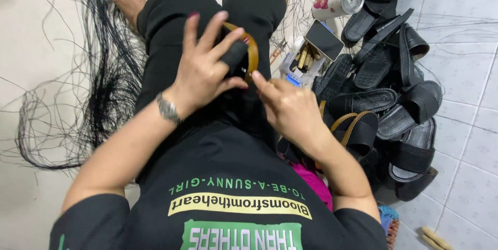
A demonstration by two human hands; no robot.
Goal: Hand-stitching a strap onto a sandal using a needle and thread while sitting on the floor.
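We cannot make out the black sandal piece [236, 55] well against our dark trousers; only its tan strap [252, 53] shows clearly. Our left hand [205, 68] grips it over our lap, fingers curled above. Our right hand [290, 107] pinches at the strap's lower end, wrist bent.

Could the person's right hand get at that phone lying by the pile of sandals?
Probably yes. The right hand is at the brown-edged sandal held by the left hand, and the phone lies face-up just beyond on a small box, nothing covering it. It would have to leave the sandal first.
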